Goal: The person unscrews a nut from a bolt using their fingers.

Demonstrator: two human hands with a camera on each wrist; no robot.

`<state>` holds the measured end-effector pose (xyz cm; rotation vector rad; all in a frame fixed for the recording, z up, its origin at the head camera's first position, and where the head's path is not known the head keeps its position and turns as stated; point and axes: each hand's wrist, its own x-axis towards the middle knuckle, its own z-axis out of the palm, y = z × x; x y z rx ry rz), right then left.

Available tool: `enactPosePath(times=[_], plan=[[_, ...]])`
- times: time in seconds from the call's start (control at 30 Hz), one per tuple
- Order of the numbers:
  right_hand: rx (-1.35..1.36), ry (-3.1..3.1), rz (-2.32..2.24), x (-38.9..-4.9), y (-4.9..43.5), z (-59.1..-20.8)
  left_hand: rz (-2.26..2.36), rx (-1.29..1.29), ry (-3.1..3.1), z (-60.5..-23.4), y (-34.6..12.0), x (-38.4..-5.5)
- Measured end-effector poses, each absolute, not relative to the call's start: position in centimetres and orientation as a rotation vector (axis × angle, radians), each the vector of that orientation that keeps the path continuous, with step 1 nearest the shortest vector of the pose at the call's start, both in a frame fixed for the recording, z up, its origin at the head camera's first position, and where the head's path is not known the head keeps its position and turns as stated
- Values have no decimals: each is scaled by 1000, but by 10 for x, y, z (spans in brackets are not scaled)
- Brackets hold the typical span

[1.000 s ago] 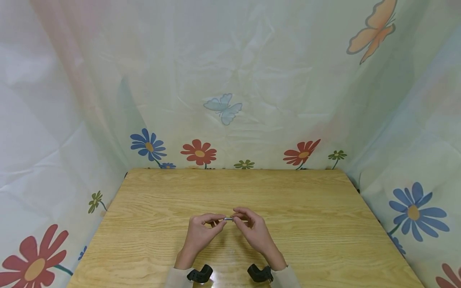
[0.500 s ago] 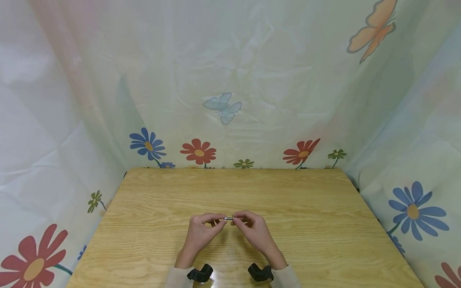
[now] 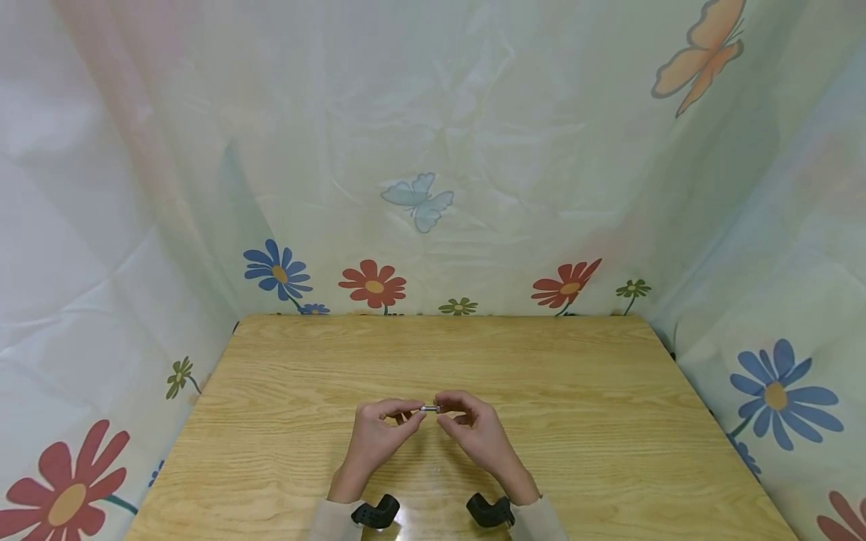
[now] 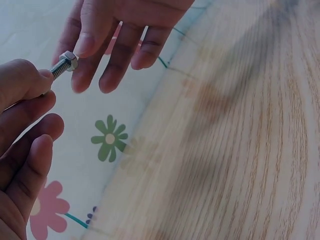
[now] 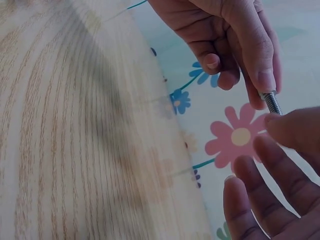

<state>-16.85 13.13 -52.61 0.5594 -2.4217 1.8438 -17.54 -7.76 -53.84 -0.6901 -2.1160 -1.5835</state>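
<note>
In the head view my left hand [image 3: 379, 439] pinches one end of a small metal bolt [image 3: 430, 409] between thumb and forefinger, above the table. The left wrist view shows the bolt's threaded shank [image 4: 61, 68] leaving my left fingertips, with a hex piece [image 4: 72, 59] at its far end. I cannot tell whether that piece is a nut or the bolt's head. My right hand [image 3: 476, 436] is at this far end, thumb and forefinger parted on either side of it. Its other fingers [image 4: 116, 65] extend loosely. In the right wrist view my right thumb [image 5: 295, 127] overlaps the bolt's end.
The wooden table [image 3: 433, 353] spreads out below both hands. A pale cloth [image 3: 433, 113] printed with flowers and butterflies hangs behind it and along both sides. Black wrist cameras [image 3: 376, 512] are strapped near the sleeve cuffs.
My right thumb and forefinger lay close together at the bolt's end half a second ago; now they are spread, uncovering more of that end. My left hand stays in place, pinching the bolt.
</note>
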Motion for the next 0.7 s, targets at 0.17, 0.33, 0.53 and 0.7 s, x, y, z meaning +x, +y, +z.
enactPosePath(times=[0.17, 0.33, 0.53, 0.7], plan=[[509, -2456, 1837, -167, 131, -523, -1578, -684, -2118, -537, -78, -175], [409, -2509, 1829, -166, 131, -519, -1588, -684, -2128, -536, -78, -175], [447, -2526, 1810, -166, 132, -520, -1526, -705, -2180, -537, -79, -176], [459, -2519, 1838, -166, 132, -520, -1507, -726, -2200, -536, -80, -176]])
